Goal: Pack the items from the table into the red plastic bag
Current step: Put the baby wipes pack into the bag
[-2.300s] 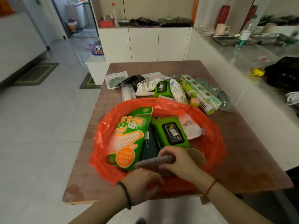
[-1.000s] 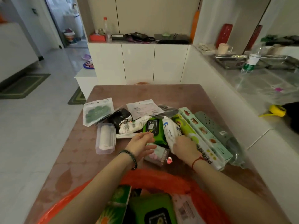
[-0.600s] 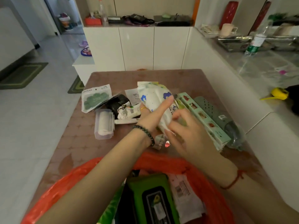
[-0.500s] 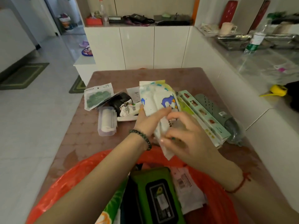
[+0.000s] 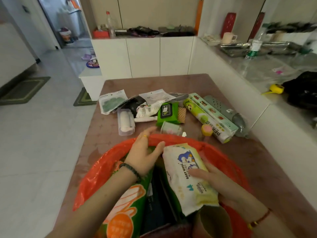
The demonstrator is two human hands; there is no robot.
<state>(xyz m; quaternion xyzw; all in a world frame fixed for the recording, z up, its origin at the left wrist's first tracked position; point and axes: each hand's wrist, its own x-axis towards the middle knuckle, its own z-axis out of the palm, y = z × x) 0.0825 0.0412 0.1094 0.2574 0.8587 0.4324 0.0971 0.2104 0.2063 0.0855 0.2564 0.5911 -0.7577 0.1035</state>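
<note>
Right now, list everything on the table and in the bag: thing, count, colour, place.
Red plastic bag: 1, orange-red, near table edge.
Baby wipes pack: 1, white-yellow, over bag.
Glove packet: 1, green-orange, in bag.
Green wipes pack: 1, green, mid-table.
Clear box: 1, transparent, left.
Wrap roll: 1, green-white, right.
Long carton: 1, pale green, beside roll.
Table: 1, brown.
Left hand: 1, open, above bag.
Right hand: 1, holding baby wipes pack.

1. "BABY WIPES" printed along the white wipes pack (image 5: 187, 176), lower centre of the frame.
2. "PE" in large letters on the green roll box (image 5: 206, 120), right of centre.
3. Other packaging print is too blurred to read.
</note>
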